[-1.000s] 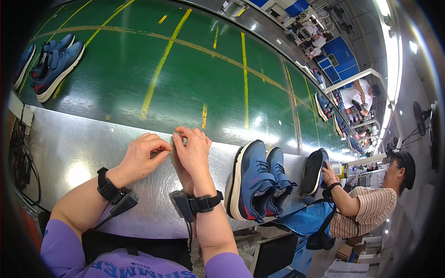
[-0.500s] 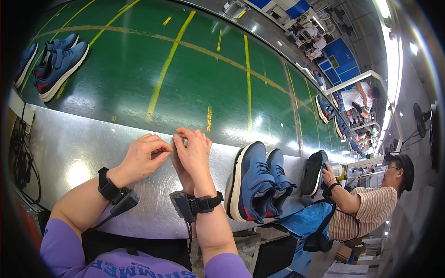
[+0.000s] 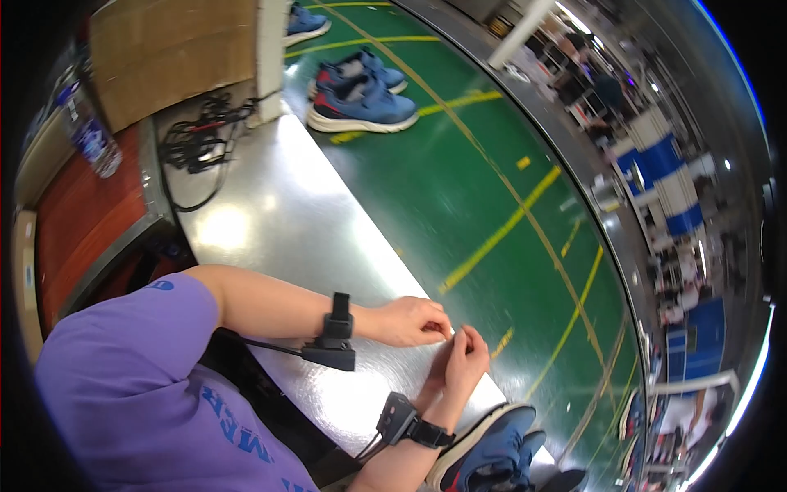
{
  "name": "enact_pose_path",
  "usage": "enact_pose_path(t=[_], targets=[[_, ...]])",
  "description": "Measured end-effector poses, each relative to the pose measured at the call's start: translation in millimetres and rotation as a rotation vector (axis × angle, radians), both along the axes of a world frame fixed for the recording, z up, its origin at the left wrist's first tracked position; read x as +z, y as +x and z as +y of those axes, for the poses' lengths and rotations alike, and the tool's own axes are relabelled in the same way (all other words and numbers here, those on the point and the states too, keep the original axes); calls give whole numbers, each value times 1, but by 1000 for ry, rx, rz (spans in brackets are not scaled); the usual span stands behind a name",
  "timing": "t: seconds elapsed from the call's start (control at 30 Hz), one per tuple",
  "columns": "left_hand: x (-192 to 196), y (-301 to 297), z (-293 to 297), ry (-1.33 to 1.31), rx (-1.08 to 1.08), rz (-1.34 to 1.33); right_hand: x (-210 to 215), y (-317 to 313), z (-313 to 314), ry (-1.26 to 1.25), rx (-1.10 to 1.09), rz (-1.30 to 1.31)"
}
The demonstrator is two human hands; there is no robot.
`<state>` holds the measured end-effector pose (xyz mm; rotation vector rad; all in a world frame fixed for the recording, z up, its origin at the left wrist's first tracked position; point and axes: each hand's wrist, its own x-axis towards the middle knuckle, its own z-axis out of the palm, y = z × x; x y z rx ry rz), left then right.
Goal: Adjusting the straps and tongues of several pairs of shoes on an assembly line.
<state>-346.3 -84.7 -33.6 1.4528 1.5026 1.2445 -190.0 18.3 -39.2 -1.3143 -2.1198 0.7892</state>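
2 near sneakers (image 3: 494, 451): cut by lower edge | left hand (image 3: 408, 321): fingertip contact unclear | far worker (image 3: 682, 414): blurred

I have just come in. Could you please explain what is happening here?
A person holds the left hand and right hand close together near the edge of the metal table, fingers curled; no object is visible in them. One pair of blue shoes stands near the right hand; other blue shoes stand on the green surface.
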Motion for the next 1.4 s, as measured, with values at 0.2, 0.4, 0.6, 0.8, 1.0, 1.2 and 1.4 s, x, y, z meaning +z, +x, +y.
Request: enact_pose_path(t=[0.2, 0.4, 0.6, 0.8, 1.0, 1.2, 1.4], targets=[[38, -74, -14, 297, 286, 402, 3, 0, -8, -37, -11, 41], [56, -268, -53, 129, 559, 1183, 2, -10, -6, -23, -70, 9], [72, -358, -64, -471, 339, 1328, 3, -10, -5, 34, -84, -47], [91, -354, -37, -629, 122, 1440, 0, -12, -9, 53, -78, -99], [97, -252, -58, -339, 162, 1083, 2, -7, -9, 75, -70, -115], [120, -134, -147, -221, 81, 1021, -7, -20, -2, 28, -32, -42], [108, -33, -198, -150, 13, 1013, 2, -6, 4, -47, -37, -32]])
